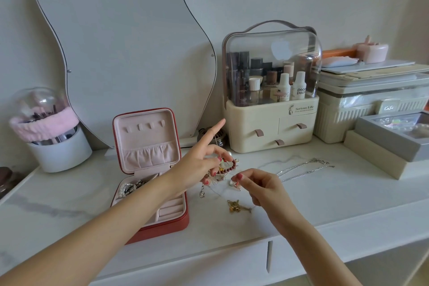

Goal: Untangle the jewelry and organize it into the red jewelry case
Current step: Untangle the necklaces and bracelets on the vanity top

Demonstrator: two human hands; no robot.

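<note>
The red jewelry case (162, 227) lies open on the white table, its pink lid upright, with pearl and dark pieces in its back left compartment. Just right of it, my left hand (199, 165) holds a tangled clump with a red bead bracelet (232, 166) above the table, index finger pointing up. My right hand (257, 183) pinches a thin piece with a pearl (232, 183) at the clump's right side. A small silver charm (202, 193) dangles under the clump. A gold chain piece (236, 206) lies on the table below my hands. Silver necklaces (304, 168) lie stretched out to the right.
A wavy mirror (130, 53) leans on the wall. A cream cosmetics organizer (271, 127) stands behind my hands. Boxes and a grey tray (390, 144) fill the right side. A white brush holder (58, 151) with a pink band stands at the left. The table's front edge holds a drawer.
</note>
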